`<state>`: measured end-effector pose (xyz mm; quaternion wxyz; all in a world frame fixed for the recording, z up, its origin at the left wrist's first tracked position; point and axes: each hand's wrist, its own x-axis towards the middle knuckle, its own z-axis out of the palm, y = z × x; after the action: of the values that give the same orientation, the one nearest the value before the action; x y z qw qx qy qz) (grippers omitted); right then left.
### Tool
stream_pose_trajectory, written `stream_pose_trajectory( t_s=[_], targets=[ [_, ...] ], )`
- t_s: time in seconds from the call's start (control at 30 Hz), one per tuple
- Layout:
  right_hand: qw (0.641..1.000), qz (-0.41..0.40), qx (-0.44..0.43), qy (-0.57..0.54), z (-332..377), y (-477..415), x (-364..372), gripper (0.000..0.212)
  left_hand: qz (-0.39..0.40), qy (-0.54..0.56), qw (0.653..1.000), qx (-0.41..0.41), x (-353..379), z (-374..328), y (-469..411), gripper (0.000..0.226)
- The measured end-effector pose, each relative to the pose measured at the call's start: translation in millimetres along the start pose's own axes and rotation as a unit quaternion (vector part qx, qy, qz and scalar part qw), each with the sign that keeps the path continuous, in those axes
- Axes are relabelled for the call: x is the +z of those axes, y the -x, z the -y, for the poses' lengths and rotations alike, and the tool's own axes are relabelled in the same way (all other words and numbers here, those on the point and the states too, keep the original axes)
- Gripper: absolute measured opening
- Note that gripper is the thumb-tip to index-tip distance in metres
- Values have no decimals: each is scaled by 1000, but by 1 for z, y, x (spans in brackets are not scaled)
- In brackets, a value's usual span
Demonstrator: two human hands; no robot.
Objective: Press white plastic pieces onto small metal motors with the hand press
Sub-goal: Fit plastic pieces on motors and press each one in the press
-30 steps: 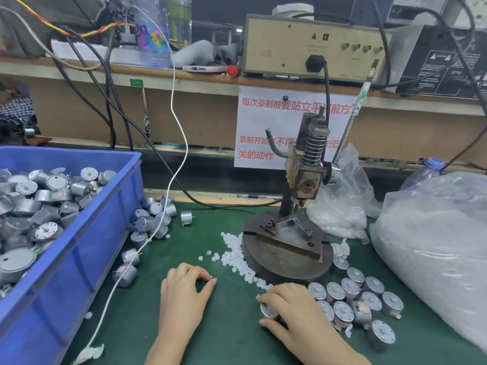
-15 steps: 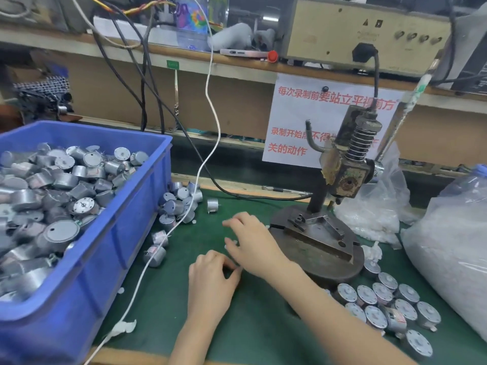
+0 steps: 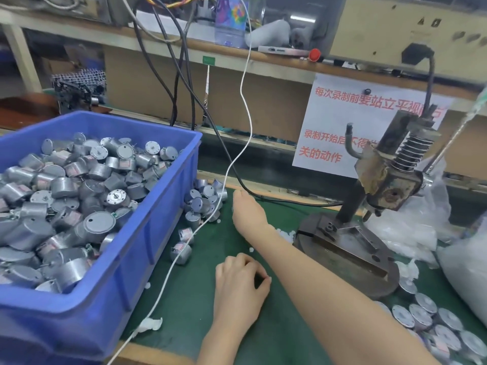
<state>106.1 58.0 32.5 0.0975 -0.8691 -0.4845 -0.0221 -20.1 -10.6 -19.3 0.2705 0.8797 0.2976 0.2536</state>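
Press empty; right hand out by loose motors, grip unclear; left hand idle, loosely curled; full bin to go

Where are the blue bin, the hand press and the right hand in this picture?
blue bin (image 3: 66, 320): head view, on its front wall.
hand press (image 3: 387, 180): head view, on its rusty head block.
right hand (image 3: 247, 212): head view, on the back of the hand.
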Motion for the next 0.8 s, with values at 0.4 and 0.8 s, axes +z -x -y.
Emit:
stream_pose_trajectory(
  t_s=[0.4, 0.8],
  targets=[
    [949, -51, 112, -289, -24, 57, -11, 26, -82, 150, 982, -83, -10, -1, -6, 17],
    [923, -87, 49, -372, -50, 174, 9, 37, -103, 200, 968, -115, -11, -1, -4, 19]
  ],
)
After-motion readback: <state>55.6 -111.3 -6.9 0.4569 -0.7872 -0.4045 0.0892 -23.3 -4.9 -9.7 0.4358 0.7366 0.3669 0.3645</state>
